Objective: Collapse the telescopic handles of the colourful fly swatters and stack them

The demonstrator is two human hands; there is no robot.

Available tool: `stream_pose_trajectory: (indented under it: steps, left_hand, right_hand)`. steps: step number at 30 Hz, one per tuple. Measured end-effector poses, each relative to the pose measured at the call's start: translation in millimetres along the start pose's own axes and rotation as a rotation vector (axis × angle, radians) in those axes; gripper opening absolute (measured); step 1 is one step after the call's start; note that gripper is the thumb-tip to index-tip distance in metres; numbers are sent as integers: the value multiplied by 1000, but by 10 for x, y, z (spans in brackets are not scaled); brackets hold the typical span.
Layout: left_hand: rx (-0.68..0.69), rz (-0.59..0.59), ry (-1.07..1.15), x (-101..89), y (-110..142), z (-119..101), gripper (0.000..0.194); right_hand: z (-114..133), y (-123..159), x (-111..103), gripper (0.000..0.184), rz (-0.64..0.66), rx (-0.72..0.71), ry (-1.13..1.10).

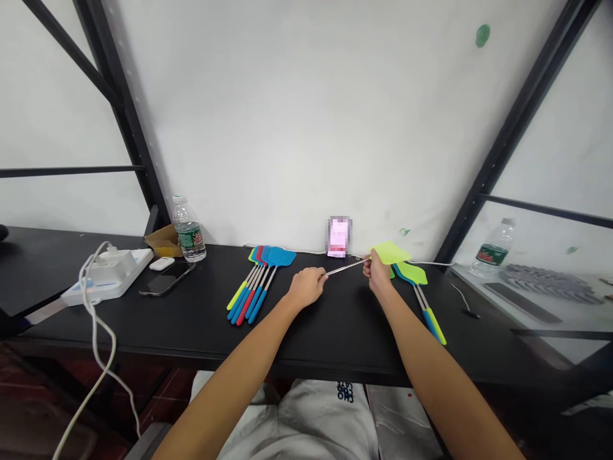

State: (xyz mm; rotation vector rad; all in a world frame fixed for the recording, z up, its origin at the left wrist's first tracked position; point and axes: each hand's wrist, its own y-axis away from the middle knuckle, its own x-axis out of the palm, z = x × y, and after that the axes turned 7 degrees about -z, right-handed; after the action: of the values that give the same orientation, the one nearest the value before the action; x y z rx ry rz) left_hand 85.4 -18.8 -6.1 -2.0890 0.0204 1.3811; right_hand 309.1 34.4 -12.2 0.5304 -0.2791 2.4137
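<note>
Far left of the left hand: power strip (112, 275), dark phone (167, 279) lying flat, water bottle (189, 233) upright behind it. Nearer, just left of the left hand, a fan of swatters (257, 292) in blue, red and lime, heads toward the wall.

Left hand (306, 287): closed round the handle end of one swatter; handle hidden in the fist. Between the hands, its thin metal shaft, raised slightly to the right. Right hand (377, 271): pinching that shaft beside the head of the lime swatter (390, 252), which spreads beyond the fingers. Lit phone (339, 237) stands by the wall, beyond the gap between the hands.

Just right of the right hand, lime and blue swatters (419, 297) lie overlapped, handles toward the person.

Judgement: shaft being worked lengthwise; whether drawn out or pushed in, cannot tell. Next move calls for both grips in line, force straight along the rod, thin head unbent.
</note>
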Motion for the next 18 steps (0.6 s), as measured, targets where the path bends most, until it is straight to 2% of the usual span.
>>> stream_pose_trajectory:
  steps: [5,11,18]
  left_hand:
    - [-28,17,29,28,13,-36,26]
    - [-49,17,34,11,29,-63,26]
    - [-9,-5,16,38,26,-30,25]
  right_hand:
    - [35,44,21,26,-33,-1,0]
    - [4,64,46,29,-132,-51,66]
    - [-39,87,84,34,-99,-41,23]
